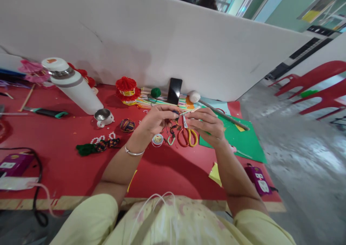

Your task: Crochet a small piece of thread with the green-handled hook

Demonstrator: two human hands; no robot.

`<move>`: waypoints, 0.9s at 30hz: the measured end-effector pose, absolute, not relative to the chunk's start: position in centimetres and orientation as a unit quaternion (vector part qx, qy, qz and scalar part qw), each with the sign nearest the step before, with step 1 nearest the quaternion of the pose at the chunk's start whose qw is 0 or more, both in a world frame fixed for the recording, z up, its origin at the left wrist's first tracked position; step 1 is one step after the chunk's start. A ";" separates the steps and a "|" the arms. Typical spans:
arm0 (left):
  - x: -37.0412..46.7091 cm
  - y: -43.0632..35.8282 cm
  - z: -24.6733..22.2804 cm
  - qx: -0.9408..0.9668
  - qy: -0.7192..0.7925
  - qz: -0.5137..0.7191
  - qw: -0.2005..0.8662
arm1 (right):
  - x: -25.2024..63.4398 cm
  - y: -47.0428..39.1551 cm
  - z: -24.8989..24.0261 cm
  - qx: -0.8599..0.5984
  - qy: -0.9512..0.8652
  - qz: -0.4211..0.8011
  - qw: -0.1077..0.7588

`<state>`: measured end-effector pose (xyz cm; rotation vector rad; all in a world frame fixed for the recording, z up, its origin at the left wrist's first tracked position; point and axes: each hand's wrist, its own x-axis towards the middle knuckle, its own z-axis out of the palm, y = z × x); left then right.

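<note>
Over the middle of the red table, my left hand [159, 119] pinches a small bunch of dark multicoloured yarn [173, 127], part of which hangs below the fingers. Close on its right, my right hand [207, 124] has its fingers pressed together at the yarn's other side; what they hold is too small to name. Scissors with a red and a yellow handle loop [193, 138] lie just below the hands, blades pointing up between them. A white thread spool [157, 140] and a pale green hook-shaped piece [171, 140] are beside the scissors.
On the left stand a white flask [78, 90] and its metal cup [103, 117], near a yarn ball [127, 125] and a beaded yarn piece [98, 147]. Behind my hands a phone [174, 91] leans on the white partition [162, 46]. Green sheet [243, 144] and purple box [258, 180] lie right.
</note>
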<state>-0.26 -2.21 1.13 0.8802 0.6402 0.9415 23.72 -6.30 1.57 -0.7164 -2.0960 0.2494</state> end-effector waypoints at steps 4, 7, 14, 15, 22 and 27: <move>-0.5 -2.2 1.3 0.428 0.303 0.426 0.737 | 24.2 -6.5 2.6 -0.276 -0.873 0.075 0.396; -0.6 -2.4 1.4 0.441 0.302 0.429 0.728 | 24.1 -6.8 3.4 -0.236 -0.889 0.042 0.390; -0.7 -2.7 1.6 0.466 0.269 0.410 0.736 | 23.5 -7.0 4.0 -0.209 -0.876 0.076 0.428; -0.7 -2.7 1.6 0.466 0.266 0.414 0.736 | 23.3 -7.1 3.9 -0.219 -0.866 0.093 0.440; -0.2 -2.7 1.3 0.439 0.275 0.459 0.721 | 22.0 -8.2 3.0 -0.273 -0.833 0.032 0.480; 0.3 -3.0 1.0 0.515 0.292 0.518 0.617 | 21.2 -8.9 2.9 -0.320 -0.806 0.032 0.497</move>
